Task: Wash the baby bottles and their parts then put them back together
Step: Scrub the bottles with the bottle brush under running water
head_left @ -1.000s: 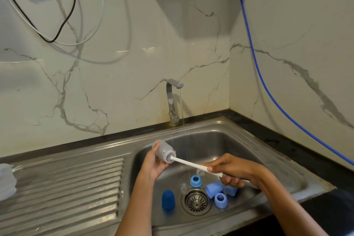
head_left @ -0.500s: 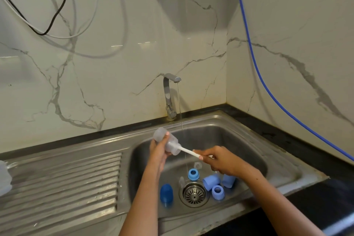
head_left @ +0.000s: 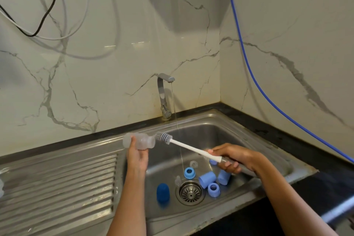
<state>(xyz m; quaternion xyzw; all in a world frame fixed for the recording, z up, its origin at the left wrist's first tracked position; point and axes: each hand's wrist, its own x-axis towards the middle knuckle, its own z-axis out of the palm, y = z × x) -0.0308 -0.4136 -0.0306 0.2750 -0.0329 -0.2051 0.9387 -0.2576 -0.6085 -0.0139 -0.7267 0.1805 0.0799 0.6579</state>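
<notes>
My left hand (head_left: 137, 156) grips a clear baby bottle (head_left: 139, 141) held on its side above the sink's left rim, mouth pointing right. My right hand (head_left: 235, 159) holds the handle of a white bottle brush (head_left: 189, 146). Its grey bristle head (head_left: 163, 138) is outside the bottle, just at the mouth. In the basin lie a dark blue cap (head_left: 162, 192), light blue caps (head_left: 207, 179) and rings (head_left: 189, 173), and small clear parts (head_left: 193, 164).
A thin stream of water falls from the tap (head_left: 165, 97) into the steel sink (head_left: 220, 134) near the drain (head_left: 190, 193). The ribbed draining board (head_left: 57, 184) lies to the left. A blue hose (head_left: 247, 61) runs down the right wall above the dark counter (head_left: 287, 140).
The brush was pushed into the bottle half a second ago; now my right hand has drawn it out to the right, so the bristle head shows. The bottle tilted flatter.
</notes>
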